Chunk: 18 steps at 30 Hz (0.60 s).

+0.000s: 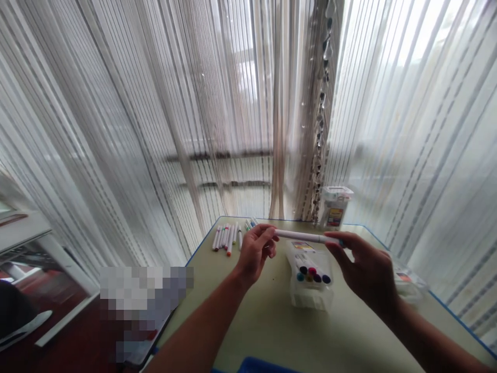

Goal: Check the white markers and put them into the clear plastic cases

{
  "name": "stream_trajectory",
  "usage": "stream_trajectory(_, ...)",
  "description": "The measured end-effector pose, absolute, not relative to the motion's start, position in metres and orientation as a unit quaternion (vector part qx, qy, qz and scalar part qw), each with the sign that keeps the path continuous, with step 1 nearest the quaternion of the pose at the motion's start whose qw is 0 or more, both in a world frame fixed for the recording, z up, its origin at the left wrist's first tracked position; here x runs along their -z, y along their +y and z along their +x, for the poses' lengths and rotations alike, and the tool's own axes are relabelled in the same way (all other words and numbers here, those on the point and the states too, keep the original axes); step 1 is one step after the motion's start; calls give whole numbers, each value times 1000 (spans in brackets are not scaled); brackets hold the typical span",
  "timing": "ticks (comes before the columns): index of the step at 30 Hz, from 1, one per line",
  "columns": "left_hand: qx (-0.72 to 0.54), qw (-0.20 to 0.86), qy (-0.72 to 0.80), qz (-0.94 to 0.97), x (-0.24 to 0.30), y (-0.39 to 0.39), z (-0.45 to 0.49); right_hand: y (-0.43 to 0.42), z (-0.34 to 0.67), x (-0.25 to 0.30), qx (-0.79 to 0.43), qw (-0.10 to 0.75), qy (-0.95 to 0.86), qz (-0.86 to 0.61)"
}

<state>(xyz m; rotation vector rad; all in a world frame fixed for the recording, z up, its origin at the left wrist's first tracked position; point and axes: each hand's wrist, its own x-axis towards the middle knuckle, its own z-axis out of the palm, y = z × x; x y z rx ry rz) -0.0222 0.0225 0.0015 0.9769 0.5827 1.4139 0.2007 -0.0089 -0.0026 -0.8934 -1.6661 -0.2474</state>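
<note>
A white marker pen (298, 235) is held level above the table, one end in each hand. My left hand (258, 248) pinches its left end between thumb and fingers. The fingers of my right hand (359, 261) close on its right end, where a bit of blue shows. Below the pen stands a clear plastic case (310, 298), with several markers lying in it and their coloured ends facing me. To the left of my left hand, several white markers (225, 238) with coloured ends lie loose on the table.
The pale green table (256, 321) has a blue edge. At its back stands a clear upright container (334, 207) with a label. Another clear plastic case (409, 282) lies at the right, partly behind my right arm. Striped sheer curtains (155, 103) hang behind the table.
</note>
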Motion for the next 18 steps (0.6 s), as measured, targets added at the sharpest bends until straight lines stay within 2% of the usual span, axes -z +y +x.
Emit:
stream_trajectory(8,-631,612,252,405,-2,23,-25,-10,193,-1,76,562,-784,-254)
stream_trajectory(18,-629,618,242,406,-4,21,-25,-13,194,-3,99,539,-808,-215)
